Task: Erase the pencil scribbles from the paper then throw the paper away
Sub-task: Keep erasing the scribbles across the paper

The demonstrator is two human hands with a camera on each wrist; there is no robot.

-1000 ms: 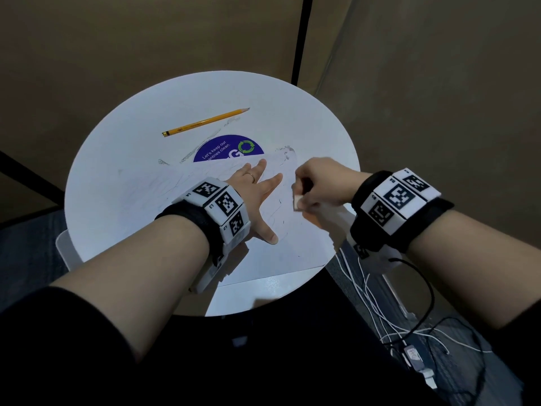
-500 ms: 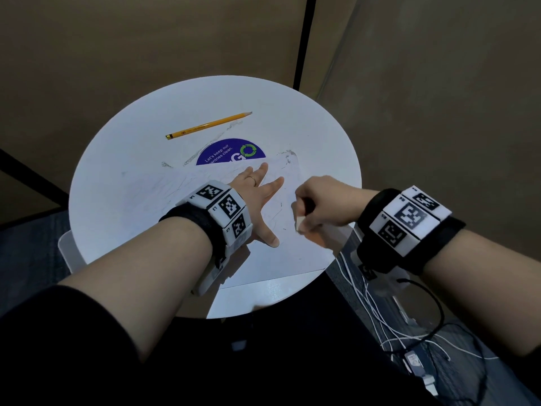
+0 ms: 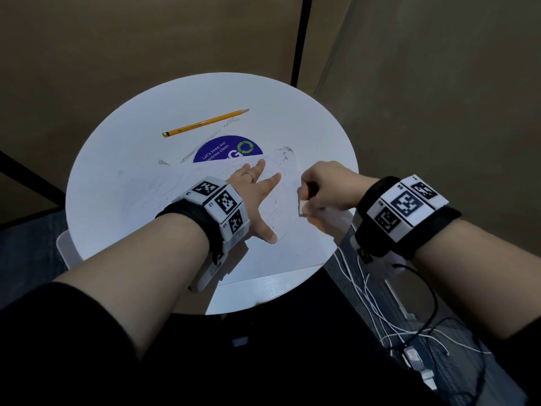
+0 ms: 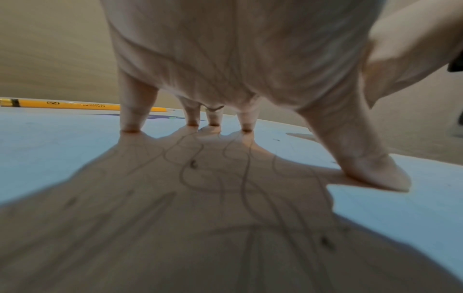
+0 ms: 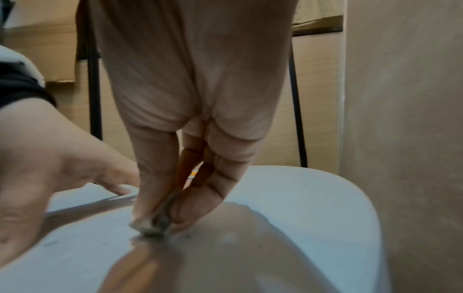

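A white sheet of paper [image 3: 295, 247] with thin pencil scribbles [image 4: 225, 178] lies on the round white table [image 3: 123, 159]. My left hand [image 3: 260, 194] lies flat on the sheet with fingers spread, pressing it down; its fingertips [image 4: 130, 128] and thumb touch the paper. To its right, my right hand [image 3: 325, 189] pinches a small white eraser [image 3: 302, 207] between thumb and fingers. In the right wrist view the eraser [image 5: 152, 228] touches the paper near the sheet's right part.
A yellow pencil [image 3: 205, 123] lies at the far side of the table beyond a blue round sticker [image 3: 225, 150]. White and black cables [image 3: 389, 317] trail on the floor at the right. Brown walls close in behind and to the right.
My right hand with the eraser has slid back and forth a short way along the paper's right part. The left hand stays pressed on the sheet.
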